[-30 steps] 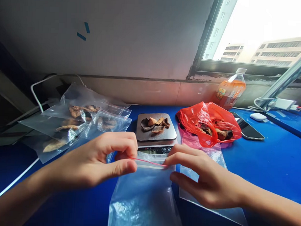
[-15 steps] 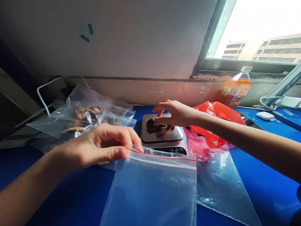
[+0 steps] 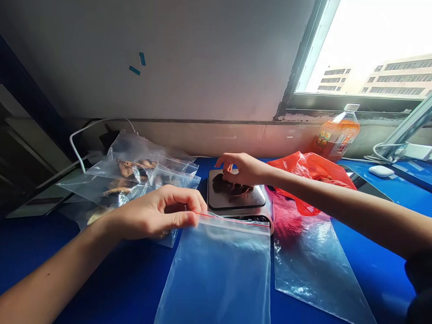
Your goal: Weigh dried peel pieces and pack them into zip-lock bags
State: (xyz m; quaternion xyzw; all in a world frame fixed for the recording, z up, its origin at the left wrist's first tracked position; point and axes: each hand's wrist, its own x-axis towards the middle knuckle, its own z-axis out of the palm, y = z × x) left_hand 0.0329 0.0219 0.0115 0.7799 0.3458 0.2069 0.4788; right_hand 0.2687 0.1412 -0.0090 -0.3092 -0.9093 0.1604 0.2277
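My left hand (image 3: 168,212) pinches the top corner of a clear zip-lock bag (image 3: 219,275) with a red line along its mouth. The bag hangs flat, and nothing shows inside it. Beyond it stands a kitchen scale (image 3: 214,200) with a metal plate, its buttons partly covered by the bag. Dark brown dried pieces, which look like dried mushroom (image 3: 240,188), lie on the plate. Over the scale, my right hand (image 3: 242,168) has its thumb and fingertips closed on a dark piece at the plate's left; the fingertips partly hide it.
Filled zip-lock bags (image 3: 130,178) with brown pieces are piled at the left. To the right are a red plastic bag (image 3: 308,165), a flat clear bag (image 3: 315,264), an orange drink bottle (image 3: 339,133) and a white case (image 3: 381,171). A white cable (image 3: 75,143) loops at the back left.
My right hand has lowered to the scale and its fingers have closed on a dark piece. The clear bag stays in my left hand. The view has shifted slightly.
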